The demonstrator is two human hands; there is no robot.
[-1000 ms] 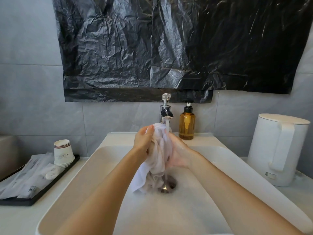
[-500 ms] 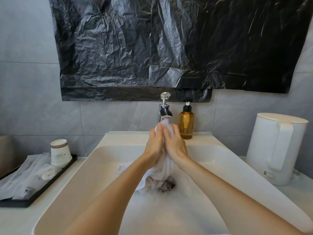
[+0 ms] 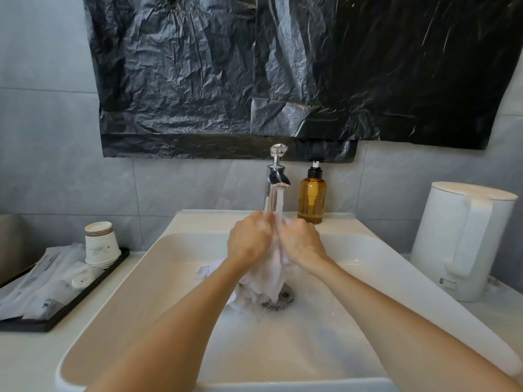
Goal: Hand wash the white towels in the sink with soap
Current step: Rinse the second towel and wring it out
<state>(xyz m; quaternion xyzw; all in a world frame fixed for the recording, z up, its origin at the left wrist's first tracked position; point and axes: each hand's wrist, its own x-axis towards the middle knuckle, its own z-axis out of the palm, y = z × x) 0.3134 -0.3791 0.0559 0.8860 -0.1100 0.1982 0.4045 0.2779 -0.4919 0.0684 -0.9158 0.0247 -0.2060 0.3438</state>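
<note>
A wet white towel (image 3: 264, 281) hangs bunched between both hands over the white sink (image 3: 141, 278), its lower end trailing onto the drain (image 3: 281, 298). My left hand (image 3: 249, 240) and my right hand (image 3: 301, 241) are pressed together, both closed on the top of the towel. Water runs from the chrome tap (image 3: 276, 179) onto the fingers and cloth. An amber soap pump bottle (image 3: 312, 195) stands on the sink's back ledge just right of the tap.
A white electric kettle (image 3: 461, 239) stands on the counter at the right. At the left, a black tray (image 3: 65, 304) holds stacked paper cups (image 3: 100, 243) and wrapped toiletries. Black plastic sheeting (image 3: 283, 66) covers the wall above the tap.
My hands closed together around the towel and dropped a little lower under the running stream; a second ago they were apart with the towel's top showing between them.
</note>
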